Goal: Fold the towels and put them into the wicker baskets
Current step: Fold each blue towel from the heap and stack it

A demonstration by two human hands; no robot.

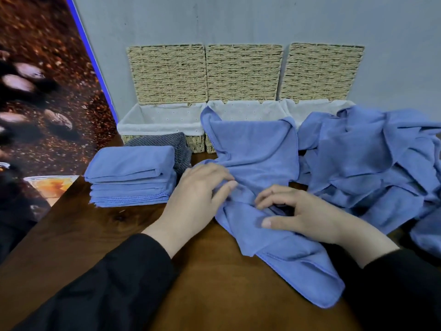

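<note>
1. My left hand (198,187) and right hand (293,211) pinch a crumpled blue towel (257,163) on the counter (119,235).
2. Folded towels (131,175) sit left.
3. A big pile (370,163) waits right; baskets (162,120) look empty.

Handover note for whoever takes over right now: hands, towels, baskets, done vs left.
Left hand: grip pinching a fold of the loose blue towel spread mid-table.
Right hand: fingers curled over the same towel's crumpled middle; whether it pinches cloth cannot be told.
That towel's far edge lies draped over the middle basket's front rim.
Done: a stack of folded blue towels sits on the table at left, a grey towel behind it.
Left: fold this towel, then the unfolded pile at right. The left basket, the middle one and the right basket stand open; no towels seen inside.
</note>
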